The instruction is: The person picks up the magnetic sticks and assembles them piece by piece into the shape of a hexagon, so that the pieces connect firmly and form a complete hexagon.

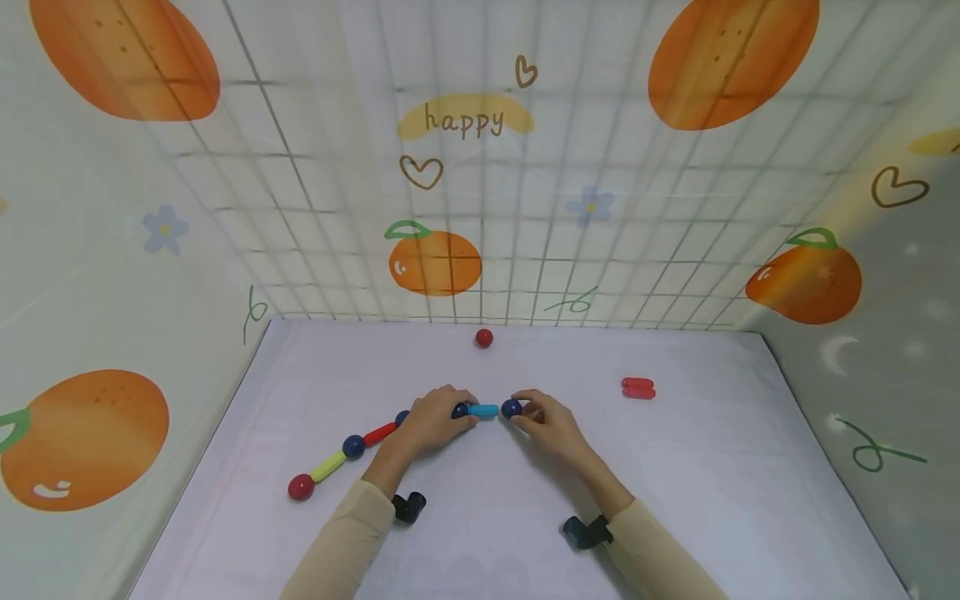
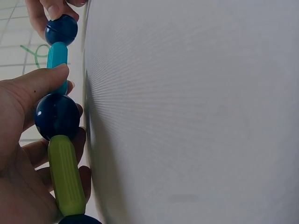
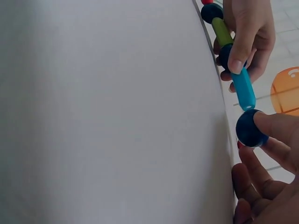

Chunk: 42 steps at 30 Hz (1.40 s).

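A chain of toy sticks and balls runs across the table, from a red ball [image 1: 302, 487] through a yellow-green stick [image 1: 328, 467], a dark blue ball [image 1: 354, 447] and a red stick [image 1: 380, 433] up to my left hand [image 1: 437, 418]. That hand grips the light-blue stick [image 2: 57, 55] at the chain's far end, beside a dark blue ball [image 2: 58, 116] and a green stick [image 2: 67, 175]. Between thumb and fingers, my right hand [image 1: 551, 423] pinches another dark blue ball [image 3: 250, 128]. It sits right at the light-blue stick's free end.
A loose red ball [image 1: 484, 338] lies near the back edge of the white table [image 1: 480, 533]. Two red sticks [image 1: 638, 388] lie side by side at the back right. Printed cloth walls [image 1: 480, 192] enclose the back and sides.
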{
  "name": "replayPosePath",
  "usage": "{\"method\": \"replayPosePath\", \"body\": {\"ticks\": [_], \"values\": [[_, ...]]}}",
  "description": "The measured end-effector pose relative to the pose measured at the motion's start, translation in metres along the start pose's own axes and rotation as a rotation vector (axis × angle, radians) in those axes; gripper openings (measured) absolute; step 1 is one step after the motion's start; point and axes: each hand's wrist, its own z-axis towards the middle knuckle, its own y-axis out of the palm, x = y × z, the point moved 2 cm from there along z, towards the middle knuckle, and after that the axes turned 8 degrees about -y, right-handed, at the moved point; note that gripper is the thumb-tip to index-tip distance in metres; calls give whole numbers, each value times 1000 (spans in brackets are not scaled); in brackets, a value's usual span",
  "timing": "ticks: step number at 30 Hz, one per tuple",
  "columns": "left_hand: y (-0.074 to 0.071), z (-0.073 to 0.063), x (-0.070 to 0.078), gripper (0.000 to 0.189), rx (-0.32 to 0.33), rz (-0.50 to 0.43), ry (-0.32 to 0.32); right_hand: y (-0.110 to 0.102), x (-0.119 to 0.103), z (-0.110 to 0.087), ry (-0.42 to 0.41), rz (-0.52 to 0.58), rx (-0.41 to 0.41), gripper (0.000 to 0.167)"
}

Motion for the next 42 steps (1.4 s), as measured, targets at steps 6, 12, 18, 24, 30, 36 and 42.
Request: {"method": "replayPosePath", "body": {"ticks": [6,12,18,24,30,36,42], "values": [[0,1,1,34,-2,7,4,2,-1,1,-13,16,-5,35],[1,2,1,35,-1,19,-3,2,1,1,-8,16,-5,35],[-1,1,4,32,-5,13,3,1,1,0,-21,9,-3,37],[-2,1,4,32,-9,16,2,-3,0,-3,-2,13,-12,38],[-1,0,4,31,-8,21,1,-14,2,-8,24,3,11,39],[-1,0,3,30,-12,8,-1,-29,10,-16,30,-14,51,39],[0,-1,2,30,-5,2,0,-44,15,-24,54,-28,72,38]]}}
